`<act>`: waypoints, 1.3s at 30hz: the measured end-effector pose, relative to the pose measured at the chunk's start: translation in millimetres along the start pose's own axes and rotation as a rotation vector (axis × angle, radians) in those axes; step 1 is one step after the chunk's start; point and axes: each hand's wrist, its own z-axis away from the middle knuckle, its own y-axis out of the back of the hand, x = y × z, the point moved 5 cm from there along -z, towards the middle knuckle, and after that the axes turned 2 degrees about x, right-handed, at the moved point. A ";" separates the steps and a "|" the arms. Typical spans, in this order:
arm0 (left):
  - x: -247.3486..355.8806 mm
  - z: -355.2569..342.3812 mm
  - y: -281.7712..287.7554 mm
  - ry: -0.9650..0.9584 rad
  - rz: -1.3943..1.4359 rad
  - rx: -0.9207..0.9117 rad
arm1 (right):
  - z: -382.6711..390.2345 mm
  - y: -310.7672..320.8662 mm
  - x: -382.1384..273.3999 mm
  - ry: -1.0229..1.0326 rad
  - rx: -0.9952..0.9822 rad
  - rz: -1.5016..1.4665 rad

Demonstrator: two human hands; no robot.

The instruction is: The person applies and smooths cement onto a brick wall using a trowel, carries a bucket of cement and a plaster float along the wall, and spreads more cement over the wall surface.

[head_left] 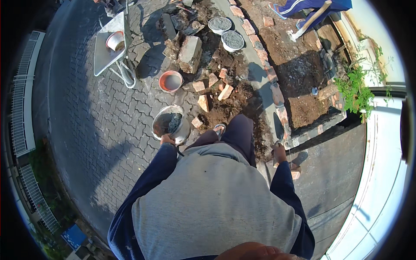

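1. Grey interlocking paving [108, 104] fills the left side, meeting a strip of brown dug soil [216, 115] strewn with broken orange bricks [225, 92].
2. On the right, a low row of reddish bricks [276, 94], edged with grey mortar, runs away from the person.
3. The left hand's [167, 139] grip is closed on the near rim of a round whitish bucket [186, 131], which stands on the paving, part filled with wet grey mix [174, 123].
4. The right hand [279, 152] is at the near end of the row, fingers bent; whether its grip holds anything, I cannot tell.
5. Mortar work at that near end seems to be the step in hand.
6. Its next move would likely call for a steady bucket and a light right hand, keeping the bricks aligned.
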 end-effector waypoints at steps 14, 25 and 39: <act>100.8 51.1 -21.2 -0.448 -0.427 -0.078 | -112.9 55.5 -23.4 -0.439 -0.344 0.171; 212.6 -55.7 -12.8 0.208 -0.162 -0.035 | -335.6 -49.2 -437.6 0.273 -0.319 0.251; 345.0 -397.2 65.1 0.248 -0.317 -0.158 | -518.4 -178.3 -565.5 -0.057 -0.269 0.307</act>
